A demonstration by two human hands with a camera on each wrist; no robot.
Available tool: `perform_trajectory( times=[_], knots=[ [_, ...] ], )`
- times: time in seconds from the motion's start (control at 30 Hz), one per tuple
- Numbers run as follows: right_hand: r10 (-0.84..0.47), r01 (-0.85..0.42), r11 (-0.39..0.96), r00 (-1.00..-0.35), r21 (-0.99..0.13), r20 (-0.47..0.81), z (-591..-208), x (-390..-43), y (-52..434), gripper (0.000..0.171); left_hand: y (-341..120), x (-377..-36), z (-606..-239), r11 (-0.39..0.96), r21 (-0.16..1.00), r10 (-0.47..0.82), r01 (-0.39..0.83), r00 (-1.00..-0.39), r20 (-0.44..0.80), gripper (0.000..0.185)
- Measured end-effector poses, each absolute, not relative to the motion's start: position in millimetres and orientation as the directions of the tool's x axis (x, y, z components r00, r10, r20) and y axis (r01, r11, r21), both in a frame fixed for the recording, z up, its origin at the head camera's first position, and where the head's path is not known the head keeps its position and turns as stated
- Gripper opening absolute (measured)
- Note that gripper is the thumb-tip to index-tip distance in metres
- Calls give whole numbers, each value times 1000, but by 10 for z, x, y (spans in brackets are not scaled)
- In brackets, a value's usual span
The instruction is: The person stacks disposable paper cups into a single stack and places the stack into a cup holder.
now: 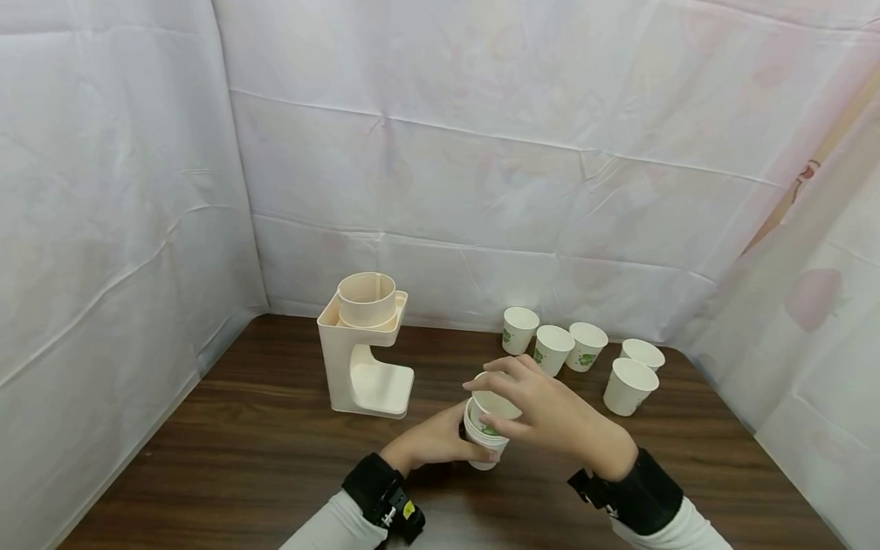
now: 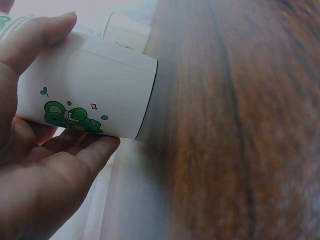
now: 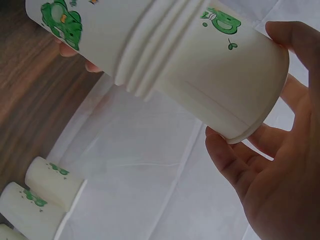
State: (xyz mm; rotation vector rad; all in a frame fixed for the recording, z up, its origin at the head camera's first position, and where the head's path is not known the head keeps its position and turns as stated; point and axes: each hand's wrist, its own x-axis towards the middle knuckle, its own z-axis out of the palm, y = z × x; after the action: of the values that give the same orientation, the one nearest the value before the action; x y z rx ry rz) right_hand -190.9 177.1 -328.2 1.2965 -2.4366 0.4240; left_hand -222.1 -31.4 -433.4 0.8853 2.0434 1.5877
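My left hand (image 1: 440,441) grips a small stack of white paper cups (image 1: 485,449) from the side, thumb across the front. In the left wrist view the outermost cup (image 2: 95,85) bears a green cartoon print, and its base is close over the table. My right hand (image 1: 543,409) holds the top paper cup (image 3: 230,75) by its rim, thumb and fingers on opposite sides. That cup sits partway inside the stack, well above the other rims, which show as several ridges in the right wrist view.
A cream plastic stand (image 1: 364,374) with a round holder (image 1: 367,299) on top is at the left. Several loose paper cups (image 1: 554,347) stand upright at the back right, two of them (image 1: 629,386) farther right. White cloth (image 1: 447,176) hangs behind the dark wooden table (image 1: 261,451).
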Motion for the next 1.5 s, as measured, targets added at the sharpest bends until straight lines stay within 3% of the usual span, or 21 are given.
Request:
perform_trajectory(
  times=[0.57, 1.0, 1.23, 1.5],
  knots=[
    [-735, -812, 561, -578, -162, 354, -3506, -1944, 1737, 33, -316, -2251, -4363, 141, 966, 722, 216, -690, 48, 55],
    [-736, -796, 569, -605, -208, 303, -3546, -1958, 1739, 35, -315, -2203, -4347, 120, 971, 707, 208, -704, 63, 52],
    [-729, -776, 580, -630, -248, 267, -3536, -1975, 1738, 35, -318, -2216, -4348, 126, 971, 705, 202, -707, 55, 58],
    [-735, -788, 560, -615, -256, 285, -3535, -1986, 1737, 34, -333, -2214, -4336, 131, 974, 706, 183, -707, 38, 62]
  ],
)
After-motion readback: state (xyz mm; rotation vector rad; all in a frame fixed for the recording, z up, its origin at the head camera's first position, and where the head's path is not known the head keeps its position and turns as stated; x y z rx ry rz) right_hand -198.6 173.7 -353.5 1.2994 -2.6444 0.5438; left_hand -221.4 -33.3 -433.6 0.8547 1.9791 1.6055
